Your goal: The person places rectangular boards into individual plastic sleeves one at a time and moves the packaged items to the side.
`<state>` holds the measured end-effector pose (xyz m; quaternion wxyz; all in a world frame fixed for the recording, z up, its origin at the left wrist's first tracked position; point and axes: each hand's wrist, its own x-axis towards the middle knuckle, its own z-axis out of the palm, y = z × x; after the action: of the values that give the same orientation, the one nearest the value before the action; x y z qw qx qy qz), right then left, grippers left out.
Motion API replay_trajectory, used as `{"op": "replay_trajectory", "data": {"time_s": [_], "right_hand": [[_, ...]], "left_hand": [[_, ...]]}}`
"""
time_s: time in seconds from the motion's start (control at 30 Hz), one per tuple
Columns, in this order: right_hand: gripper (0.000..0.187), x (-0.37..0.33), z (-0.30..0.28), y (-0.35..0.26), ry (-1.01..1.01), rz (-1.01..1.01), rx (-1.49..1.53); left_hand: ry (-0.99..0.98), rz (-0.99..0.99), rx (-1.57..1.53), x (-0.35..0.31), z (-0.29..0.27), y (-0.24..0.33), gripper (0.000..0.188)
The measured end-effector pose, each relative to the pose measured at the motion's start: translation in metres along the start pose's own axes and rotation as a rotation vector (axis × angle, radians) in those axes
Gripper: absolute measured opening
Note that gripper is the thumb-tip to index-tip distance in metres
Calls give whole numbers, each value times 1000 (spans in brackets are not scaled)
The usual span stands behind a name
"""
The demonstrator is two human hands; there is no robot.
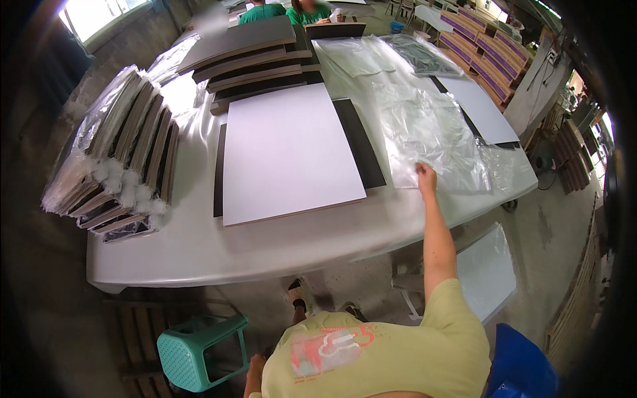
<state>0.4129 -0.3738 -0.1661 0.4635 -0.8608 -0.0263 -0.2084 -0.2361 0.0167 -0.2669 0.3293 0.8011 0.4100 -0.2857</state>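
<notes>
My right hand (426, 178) reaches out over the table, its fingers pinched on the near edge of a clear plastic bag (431, 129). This bag lies flat and wrinkled on the table's right part. Low beside my body hangs my left hand (256, 365), close to a green plastic stool (192, 355); its fingers are too small and dim to make out. In the middle of the table a large white panel (288, 156) lies on a dark panel (361, 142), whose edges stick out on both sides.
Behind the white panel rises a stack of dark panels (245, 46). Plastic-wrapped panels (119, 146) lean in a row at the left. More bags and a white board (481, 109) lie at the right. Two people in green tops (262, 12) are across the table (199, 255).
</notes>
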Motion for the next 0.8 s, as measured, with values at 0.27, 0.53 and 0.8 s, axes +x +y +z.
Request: {"op": "replay_trajectory", "data": {"time_s": [0.27,0.53,0.8], "right_hand": [[20,56,-18,-27,-58,-83,-220],[20,109,-47,-74,341,-67,-248],[31,125,-70,-131,-64,-207,-251]], "left_hand": [[142,267,-57,61,-77,43,35],[150,371,-101,67,-116,85,37],[29,340,4,66,-85,36,38]]}}
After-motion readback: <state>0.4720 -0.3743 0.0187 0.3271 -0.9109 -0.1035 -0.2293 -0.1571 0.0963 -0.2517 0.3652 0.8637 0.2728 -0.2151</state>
